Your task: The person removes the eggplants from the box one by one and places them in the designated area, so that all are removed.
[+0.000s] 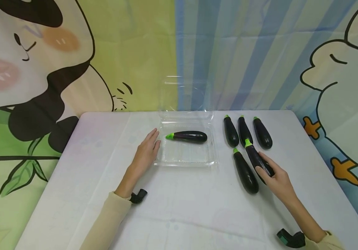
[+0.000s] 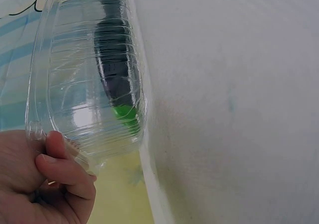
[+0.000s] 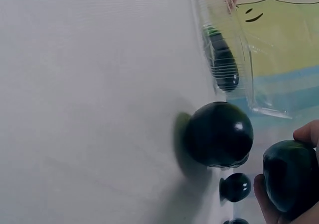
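A clear plastic clamshell box [image 1: 185, 158] stands at the table's middle with its lid raised behind it. Inside lies one dark eggplant [image 1: 189, 136], its green stem end pointing left. My left hand [image 1: 146, 152] is at the box's left side; in the left wrist view its fingers [image 2: 67, 176] touch the box's rim. With my right hand [image 1: 277, 177] I grip another eggplant [image 1: 257, 156] by its thick end, thumb on one side and fingers on the other, stem pointing away. It is tilted above the table, partly covering the eggplants behind it.
Right of the box, one eggplant [image 1: 245, 172] lies near the held one. Three more lie at the back: a left one [image 1: 230, 132], a middle one [image 1: 244, 129] and a right one [image 1: 262, 133]. A printed cloth [image 1: 129, 55] hangs behind the white table [image 1: 179, 208].
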A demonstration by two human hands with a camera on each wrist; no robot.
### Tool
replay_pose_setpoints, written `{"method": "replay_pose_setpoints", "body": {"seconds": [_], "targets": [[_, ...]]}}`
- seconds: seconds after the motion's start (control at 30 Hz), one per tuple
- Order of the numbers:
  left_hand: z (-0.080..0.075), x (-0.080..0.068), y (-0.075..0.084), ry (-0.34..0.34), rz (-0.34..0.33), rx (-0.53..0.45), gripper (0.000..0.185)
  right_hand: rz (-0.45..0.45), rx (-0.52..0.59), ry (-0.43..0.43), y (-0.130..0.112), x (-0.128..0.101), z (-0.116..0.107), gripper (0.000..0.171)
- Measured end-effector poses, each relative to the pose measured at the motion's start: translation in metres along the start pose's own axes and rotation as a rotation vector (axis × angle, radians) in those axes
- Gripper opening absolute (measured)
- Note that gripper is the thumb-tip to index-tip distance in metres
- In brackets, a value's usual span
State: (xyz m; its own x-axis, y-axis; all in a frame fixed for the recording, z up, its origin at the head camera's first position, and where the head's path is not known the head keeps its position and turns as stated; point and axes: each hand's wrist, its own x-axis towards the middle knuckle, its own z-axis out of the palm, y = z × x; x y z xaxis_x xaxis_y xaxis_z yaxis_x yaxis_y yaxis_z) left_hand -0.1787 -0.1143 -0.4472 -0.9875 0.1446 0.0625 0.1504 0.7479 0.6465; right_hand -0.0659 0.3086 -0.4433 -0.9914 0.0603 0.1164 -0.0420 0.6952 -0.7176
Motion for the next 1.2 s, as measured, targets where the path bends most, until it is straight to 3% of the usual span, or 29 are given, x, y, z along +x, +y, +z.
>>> {"method": "replay_pose_setpoints", "body": {"seconds": [0.37, 0.6, 1.2], "targets": [[-0.001, 0.001, 0.001, -0.002, 0.005, 0.003, 0.049, 0.046, 0.02, -0.013, 0.008, -0.013, 0.005, 0.059], [0.0, 0.001, 0.001, 0.003, 0.006, 0.009, 0.049, 0.117, -0.037, -0.063, 0.009, -0.016, 0.004, 0.062], [-0.001, 0.0, 0.001, -0.005, 0.001, -0.008, 0.049, 0.116, -0.093, -0.119, 0.017, -0.01, 0.011, 0.065]]}}
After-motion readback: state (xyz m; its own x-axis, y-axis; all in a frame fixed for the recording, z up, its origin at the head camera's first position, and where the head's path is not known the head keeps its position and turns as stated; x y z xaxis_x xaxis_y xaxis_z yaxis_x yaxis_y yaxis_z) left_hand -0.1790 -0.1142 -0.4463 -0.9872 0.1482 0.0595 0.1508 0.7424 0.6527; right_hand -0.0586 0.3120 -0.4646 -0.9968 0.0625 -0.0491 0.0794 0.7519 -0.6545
